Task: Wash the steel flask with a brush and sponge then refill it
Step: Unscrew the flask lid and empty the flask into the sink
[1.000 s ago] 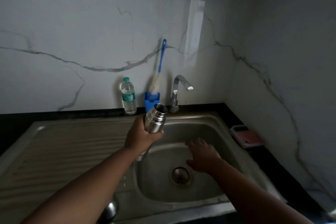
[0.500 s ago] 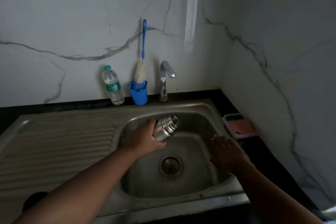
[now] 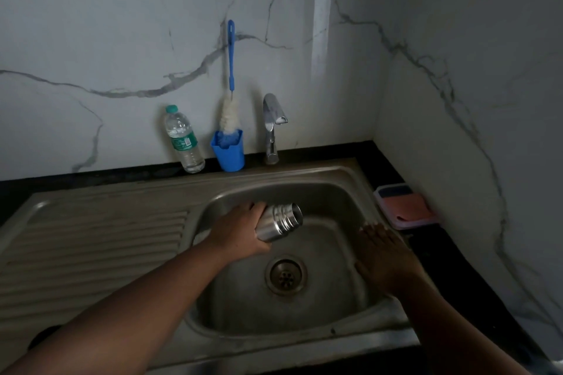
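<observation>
My left hand (image 3: 240,230) grips the steel flask (image 3: 280,221) over the sink basin (image 3: 341,189). The flask lies tilted, its open threaded mouth pointing right and slightly up. My right hand (image 3: 385,256) hovers flat at the basin's right side, fingers spread, holding nothing. A blue-handled bottle brush (image 3: 230,76) stands bristles-down in a blue cup (image 3: 229,152) behind the sink. A pink sponge (image 3: 411,207) lies in a pale tray (image 3: 396,224) on the dark counter to the right. The tap (image 3: 272,128) is off, as far as I can see.
A clear plastic water bottle (image 3: 184,140) with a green cap stands left of the blue cup. A ribbed steel drainboard (image 3: 91,240) extends to the left of the basin. The drain (image 3: 285,275) sits mid-basin. Marble walls close in behind and on the right.
My left hand has lowered the flask from upright near the tap into the basin and tipped it sideways. My right hand has shifted from mid-basin to the right side.
</observation>
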`<state>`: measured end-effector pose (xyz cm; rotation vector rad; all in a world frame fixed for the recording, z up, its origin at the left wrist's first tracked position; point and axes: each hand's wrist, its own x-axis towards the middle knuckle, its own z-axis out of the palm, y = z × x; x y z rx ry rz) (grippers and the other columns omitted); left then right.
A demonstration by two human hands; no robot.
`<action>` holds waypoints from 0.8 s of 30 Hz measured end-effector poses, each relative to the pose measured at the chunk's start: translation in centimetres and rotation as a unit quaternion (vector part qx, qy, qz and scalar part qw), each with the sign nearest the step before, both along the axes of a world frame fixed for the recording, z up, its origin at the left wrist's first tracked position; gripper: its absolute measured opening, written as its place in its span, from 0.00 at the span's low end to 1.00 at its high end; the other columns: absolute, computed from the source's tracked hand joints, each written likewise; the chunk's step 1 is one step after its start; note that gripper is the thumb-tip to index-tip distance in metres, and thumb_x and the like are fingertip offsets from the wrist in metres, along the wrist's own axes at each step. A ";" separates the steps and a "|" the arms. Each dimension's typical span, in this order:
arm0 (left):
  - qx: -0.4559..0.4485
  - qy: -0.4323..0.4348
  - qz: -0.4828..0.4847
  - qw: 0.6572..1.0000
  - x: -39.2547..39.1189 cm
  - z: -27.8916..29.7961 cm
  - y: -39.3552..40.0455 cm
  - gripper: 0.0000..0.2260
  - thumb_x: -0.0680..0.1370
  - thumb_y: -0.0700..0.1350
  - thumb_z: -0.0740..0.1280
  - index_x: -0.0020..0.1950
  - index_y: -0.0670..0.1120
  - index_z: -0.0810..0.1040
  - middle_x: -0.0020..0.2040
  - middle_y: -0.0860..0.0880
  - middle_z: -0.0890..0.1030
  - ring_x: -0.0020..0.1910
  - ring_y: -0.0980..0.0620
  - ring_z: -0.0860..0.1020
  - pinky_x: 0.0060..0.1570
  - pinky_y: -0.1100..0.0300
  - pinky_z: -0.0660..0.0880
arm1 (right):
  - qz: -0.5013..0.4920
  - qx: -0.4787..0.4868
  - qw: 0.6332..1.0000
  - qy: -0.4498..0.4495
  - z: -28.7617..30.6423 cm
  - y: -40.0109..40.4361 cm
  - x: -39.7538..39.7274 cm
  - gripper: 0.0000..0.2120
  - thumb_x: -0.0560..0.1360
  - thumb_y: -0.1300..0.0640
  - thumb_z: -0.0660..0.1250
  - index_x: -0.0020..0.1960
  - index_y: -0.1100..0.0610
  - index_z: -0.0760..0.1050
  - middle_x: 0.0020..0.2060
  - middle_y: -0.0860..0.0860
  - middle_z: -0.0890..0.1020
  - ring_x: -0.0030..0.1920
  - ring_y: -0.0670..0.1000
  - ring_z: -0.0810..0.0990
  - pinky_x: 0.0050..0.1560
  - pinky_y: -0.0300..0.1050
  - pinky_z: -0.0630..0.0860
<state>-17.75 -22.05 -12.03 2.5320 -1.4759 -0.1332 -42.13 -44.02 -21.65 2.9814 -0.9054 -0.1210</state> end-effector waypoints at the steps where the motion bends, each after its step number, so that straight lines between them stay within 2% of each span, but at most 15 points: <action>1: 0.009 -0.004 -0.002 1.000 0.0 -0.1 -0.1 0.35 0.64 0.59 0.75 0.68 0.53 0.66 0.62 0.50 0.75 0.57 0.50 0.74 0.53 0.55 0.74 | 0.004 -0.004 1.000 -0.004 0.1 0.1 0.0 0.38 0.73 0.35 0.48 0.76 0.57 0.57 0.75 0.53 0.58 0.76 0.55 0.57 0.73 0.46 0.44; 2: 0.017 -0.006 -0.004 1.000 0.1 -0.2 -0.2 0.36 0.65 0.59 0.75 0.69 0.53 0.66 0.62 0.50 0.74 0.57 0.50 0.74 0.53 0.55 0.75 | 0.003 -0.006 1.000 -0.013 0.3 0.1 0.0 0.39 0.72 0.35 0.48 0.77 0.56 0.56 0.76 0.52 0.57 0.76 0.55 0.57 0.73 0.46 0.44; 5: 0.038 -0.011 -0.009 0.999 0.2 -0.4 -0.3 0.37 0.65 0.58 0.75 0.71 0.53 0.64 0.64 0.50 0.73 0.59 0.51 0.73 0.54 0.55 0.74 | -0.021 0.011 1.000 0.000 0.2 0.0 -0.1 0.37 0.70 0.36 0.54 0.68 0.59 0.72 0.67 0.57 0.75 0.68 0.57 0.73 0.69 0.46 0.54; 7: 0.053 -0.019 -0.010 0.998 0.3 -0.4 -0.5 0.38 0.65 0.58 0.75 0.72 0.53 0.64 0.65 0.49 0.72 0.60 0.50 0.73 0.55 0.54 0.74 | -0.023 0.027 0.999 -0.005 0.1 -0.1 -0.1 0.35 0.68 0.37 0.57 0.65 0.60 0.76 0.63 0.57 0.79 0.64 0.58 0.77 0.66 0.48 0.57; 18: 0.096 -0.025 -0.010 0.995 -0.4 -1.2 -1.1 0.39 0.66 0.58 0.74 0.73 0.53 0.62 0.66 0.48 0.70 0.61 0.48 0.73 0.56 0.53 0.75 | -0.014 0.022 1.000 -0.004 0.7 0.5 -0.1 0.37 0.65 0.37 0.58 0.64 0.60 0.77 0.62 0.57 0.79 0.63 0.58 0.77 0.66 0.48 0.58; 22: 0.098 -0.040 -0.011 0.994 -0.7 -1.7 -1.1 0.39 0.66 0.59 0.74 0.73 0.53 0.62 0.66 0.48 0.70 0.61 0.47 0.73 0.54 0.55 0.74 | -0.011 0.004 1.000 -0.018 0.5 0.3 -0.1 0.38 0.65 0.36 0.56 0.63 0.61 0.77 0.61 0.57 0.80 0.62 0.57 0.78 0.66 0.50 0.68; 24: 0.099 -0.038 -0.013 0.994 -0.8 -1.7 -1.2 0.39 0.66 0.59 0.73 0.73 0.53 0.62 0.66 0.49 0.69 0.60 0.48 0.73 0.52 0.55 0.72 | -0.007 0.004 1.000 -0.020 0.5 0.4 -0.1 0.38 0.65 0.36 0.56 0.63 0.61 0.77 0.61 0.57 0.80 0.62 0.57 0.78 0.66 0.51 0.68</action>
